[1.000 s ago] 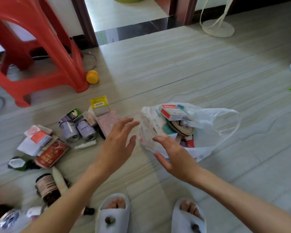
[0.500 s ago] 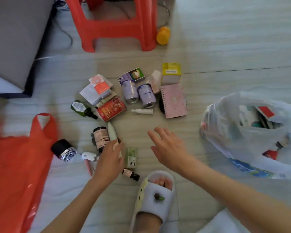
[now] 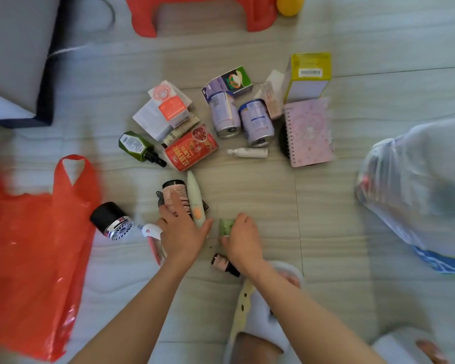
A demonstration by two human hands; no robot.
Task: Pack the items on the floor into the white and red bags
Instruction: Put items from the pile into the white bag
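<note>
The left hand (image 3: 181,232) lies w/ straight fingers on the brown jar (image 3: 174,193) & the pale green tube (image 3: 196,203). The right hand (image 3: 243,241) pinches a small green packet (image 3: 226,226), fingers curled round it.

No word or number is sharp enough to read. The red packet (image 3: 191,147) carries large white characters, too blurred to make out. The yellow box (image 3: 308,74) shows a barcode label with unreadable digits.
</note>
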